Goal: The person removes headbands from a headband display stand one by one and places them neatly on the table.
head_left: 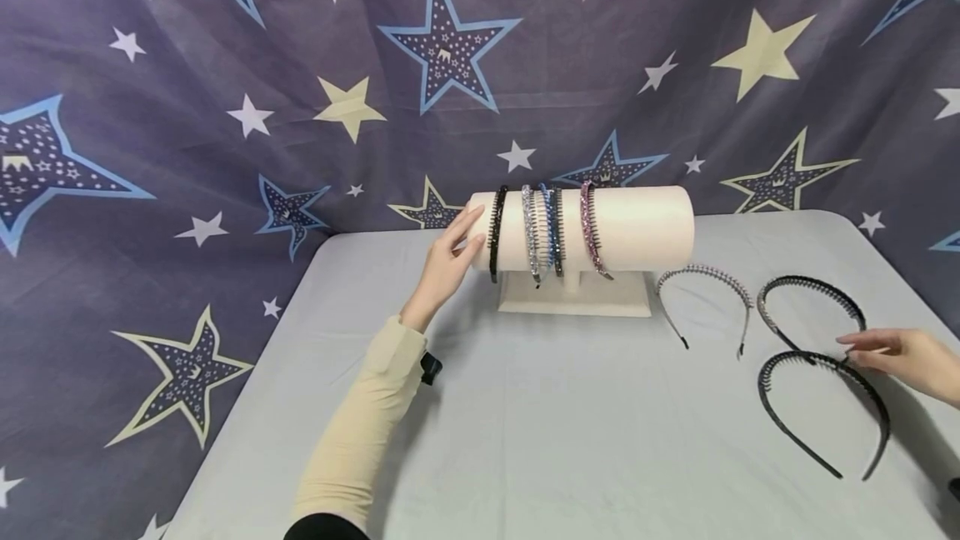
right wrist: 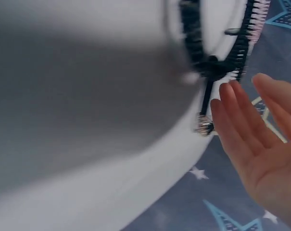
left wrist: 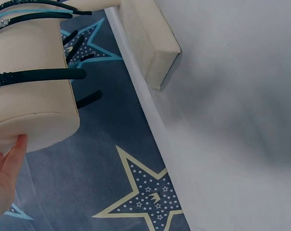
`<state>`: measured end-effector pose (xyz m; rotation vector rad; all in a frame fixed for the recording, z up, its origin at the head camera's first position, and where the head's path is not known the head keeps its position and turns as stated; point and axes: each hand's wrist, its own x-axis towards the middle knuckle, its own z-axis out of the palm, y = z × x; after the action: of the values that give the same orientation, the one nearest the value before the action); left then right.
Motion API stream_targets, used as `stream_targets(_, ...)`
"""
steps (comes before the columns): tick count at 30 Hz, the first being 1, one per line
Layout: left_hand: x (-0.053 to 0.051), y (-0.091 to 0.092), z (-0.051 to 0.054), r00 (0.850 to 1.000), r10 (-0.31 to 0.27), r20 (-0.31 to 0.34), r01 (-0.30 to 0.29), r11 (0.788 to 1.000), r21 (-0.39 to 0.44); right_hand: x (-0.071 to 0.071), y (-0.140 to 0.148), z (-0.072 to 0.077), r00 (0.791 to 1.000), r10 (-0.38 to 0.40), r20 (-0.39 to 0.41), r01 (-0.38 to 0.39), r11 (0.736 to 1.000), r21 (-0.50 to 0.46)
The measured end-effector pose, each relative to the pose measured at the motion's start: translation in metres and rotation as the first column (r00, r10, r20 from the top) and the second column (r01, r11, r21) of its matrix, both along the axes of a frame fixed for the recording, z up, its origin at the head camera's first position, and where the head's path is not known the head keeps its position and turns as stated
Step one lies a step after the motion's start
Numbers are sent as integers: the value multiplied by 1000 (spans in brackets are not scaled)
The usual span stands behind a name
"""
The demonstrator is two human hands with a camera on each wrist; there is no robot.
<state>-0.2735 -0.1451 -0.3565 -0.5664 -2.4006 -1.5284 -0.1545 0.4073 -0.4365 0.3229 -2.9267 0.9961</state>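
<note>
A white roll stand (head_left: 645,227) carries several toothed headbands. A black headband (head_left: 497,232) sits at its left end, then silver, blue and black ones, and a pink glittery headband (head_left: 590,227) nearer the middle. My left hand (head_left: 444,269) rests its fingertips against the roll's left end face, fingers fairly straight. On the table's right, my right hand (head_left: 903,361) is beside two black headbands, a rear one (head_left: 813,282) and a front one (head_left: 885,415) that overlap. In the right wrist view the right hand (right wrist: 260,144) has extended fingers and thumb apart, nothing gripped.
A pinkish-grey headband (head_left: 705,270) lies on the table between the stand and the black ones. The stand's flat base (head_left: 573,302) rests on a pale cloth-covered table (head_left: 570,440). A dark star-patterned curtain (head_left: 285,15) hangs behind and at both sides.
</note>
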Motion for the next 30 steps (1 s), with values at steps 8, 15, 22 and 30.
stream_targets(8,1,1,0,1000,5,10,-5,1000,0,-8,-34,33,990,14,-139,-19,999,-30)
stream_targets(15,1,1,0,1000,1,-4,-1,1000,9,-12,-80,56,981,-11,-193,-9,995,-99)
stream_targets(22,1,0,2,1000,1,-13,-1,1000,4,-18,-119,71,957,-5,-291,-43,986,-159)
stream_targets(30,1,0,1,1000,8,-10,-8,1000,0,-27,-156,79,909,14,-417,-96,980,-176)
